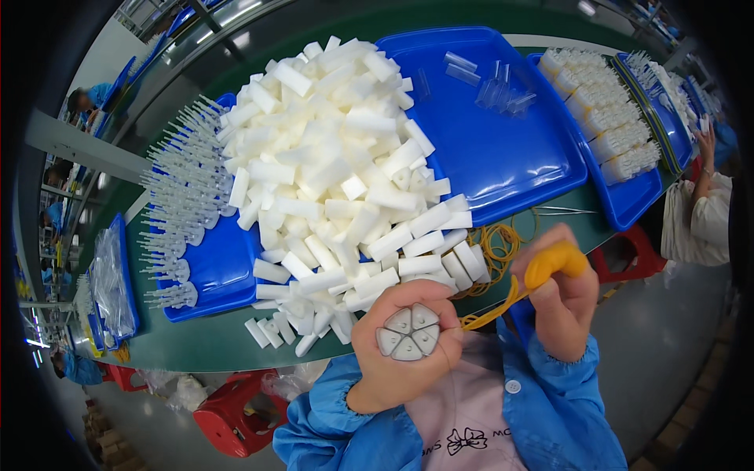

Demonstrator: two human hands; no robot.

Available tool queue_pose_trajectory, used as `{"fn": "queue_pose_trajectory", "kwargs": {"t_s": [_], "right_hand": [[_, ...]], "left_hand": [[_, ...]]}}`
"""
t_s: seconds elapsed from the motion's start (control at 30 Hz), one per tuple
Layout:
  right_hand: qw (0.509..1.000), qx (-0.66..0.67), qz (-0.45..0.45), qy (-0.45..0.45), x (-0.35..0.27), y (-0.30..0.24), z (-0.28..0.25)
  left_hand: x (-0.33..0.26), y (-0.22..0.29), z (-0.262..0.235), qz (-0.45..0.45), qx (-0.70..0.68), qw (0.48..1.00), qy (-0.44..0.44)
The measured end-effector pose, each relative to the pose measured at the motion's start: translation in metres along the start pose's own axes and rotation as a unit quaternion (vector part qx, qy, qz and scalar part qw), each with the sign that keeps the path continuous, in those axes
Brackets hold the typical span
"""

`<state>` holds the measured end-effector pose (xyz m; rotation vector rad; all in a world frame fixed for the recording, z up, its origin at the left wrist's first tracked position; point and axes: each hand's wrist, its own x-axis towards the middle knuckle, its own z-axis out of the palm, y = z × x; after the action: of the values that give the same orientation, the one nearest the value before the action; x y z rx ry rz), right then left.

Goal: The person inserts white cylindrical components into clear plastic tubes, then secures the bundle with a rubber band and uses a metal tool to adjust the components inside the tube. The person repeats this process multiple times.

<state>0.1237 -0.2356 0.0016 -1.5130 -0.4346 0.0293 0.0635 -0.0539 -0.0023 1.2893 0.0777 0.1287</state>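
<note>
Near the table [212, 352] edge, left fingers [424, 293] clasp five wedges [408, 334]; right fingers [561, 234] stretch a yellow band [496, 311]. The far blue tray [503, 161] has open room.

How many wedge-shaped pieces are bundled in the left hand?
5 wedge-shaped pieces, seen end-on in the left hand, in a ring: upper left, upper right, right, bottom and left. Any behind them would be hidden.

bright foreground, glare on blue tray [503, 145], edges bending
</note>
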Motion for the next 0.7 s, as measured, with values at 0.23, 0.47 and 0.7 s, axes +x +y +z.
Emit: {"fn": "queue_pose_trajectory", "kwargs": {"t_s": [0.23, 0.47, 0.7], "right_hand": [[0.985, 0.157, -0.003, -0.072, 0.005, -0.002, 0.014], [0.932, -0.299, -0.181, -0.097, 0.003, -0.019, 0.017], [0.988, -0.127, -0.074, -0.042, 0.002, -0.010, 0.003]], "left_hand": [[0.002, 0.002, -0.002, -0.050, -0.079, 0.996, 0.010], [0.003, 0.004, -0.005, -0.098, -0.146, 0.984, 0.022], [0.006, 0.008, -0.003, -0.099, -0.179, 0.977, 0.067]]}}
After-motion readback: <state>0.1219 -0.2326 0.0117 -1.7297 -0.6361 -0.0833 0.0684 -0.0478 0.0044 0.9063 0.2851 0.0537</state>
